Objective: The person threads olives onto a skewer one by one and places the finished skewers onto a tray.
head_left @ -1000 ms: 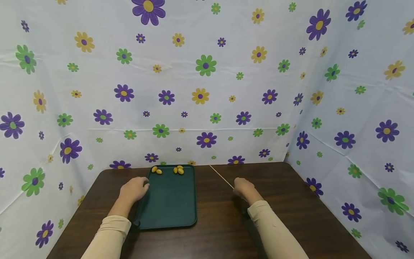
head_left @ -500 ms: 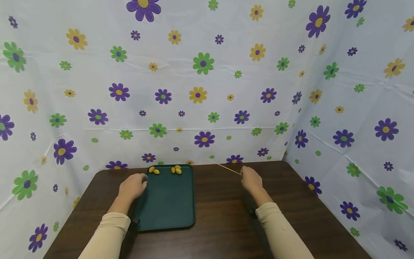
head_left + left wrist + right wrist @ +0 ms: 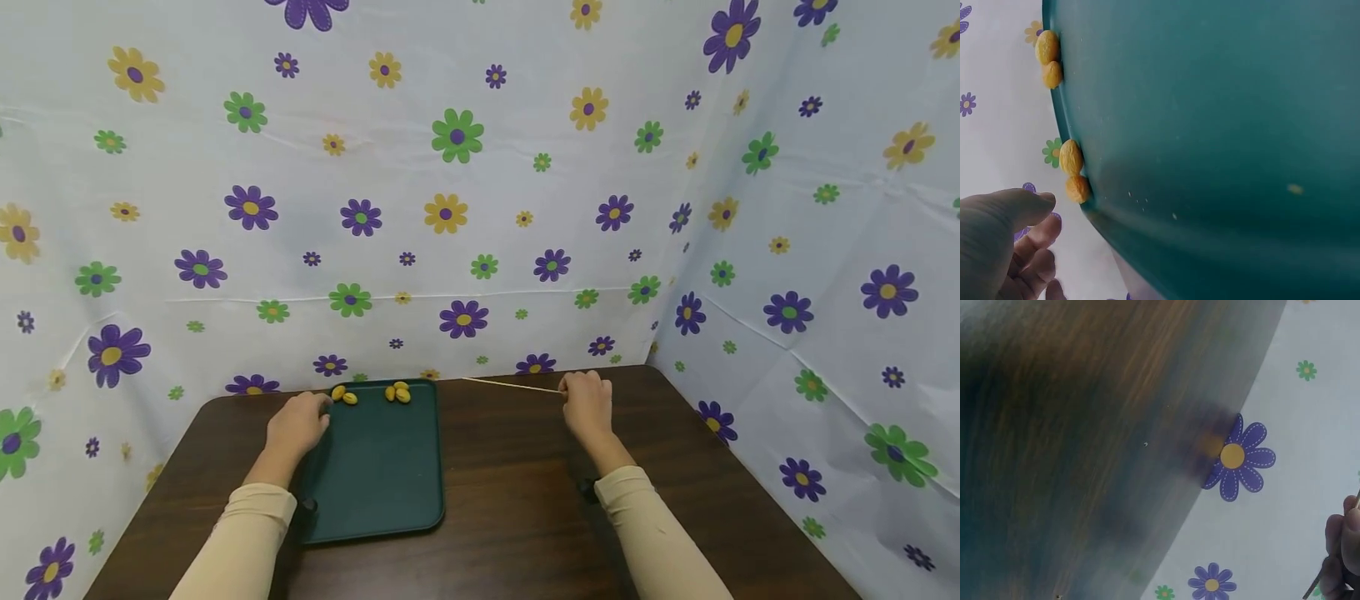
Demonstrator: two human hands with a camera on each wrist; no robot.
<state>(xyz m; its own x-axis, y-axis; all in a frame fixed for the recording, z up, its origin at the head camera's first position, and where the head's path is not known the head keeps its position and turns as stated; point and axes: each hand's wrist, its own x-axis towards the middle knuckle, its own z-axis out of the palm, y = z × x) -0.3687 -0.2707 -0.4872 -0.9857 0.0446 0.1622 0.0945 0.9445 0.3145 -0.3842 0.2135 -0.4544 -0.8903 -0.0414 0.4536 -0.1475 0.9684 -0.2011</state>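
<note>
Dark wood-grain table (image 3: 510, 483); white flower-printed sheet (image 3: 405, 183) behind, along both sides.

Cream-sleeved left arm (image 3: 243, 533) reaches forward from 7 o'clock, right arm (image 3: 648, 529) from 5. The left hand (image 3: 298, 423), at 8 o'clock, curves loosely; the right hand (image 3: 587, 406), at 4 o'clock, is bent in a pinch.

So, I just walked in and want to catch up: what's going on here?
A person sits or stands at a dark wooden table. Their right hand holds a thin pale stick, its free end pointing left toward the table's far edge, to the right of a green tray. Their left hand is by the tray's left edge, apparently holding nothing. Five yellow oval pieces lie along the tray's far side: a pair at the left and a cluster of three nearer the middle.
</note>
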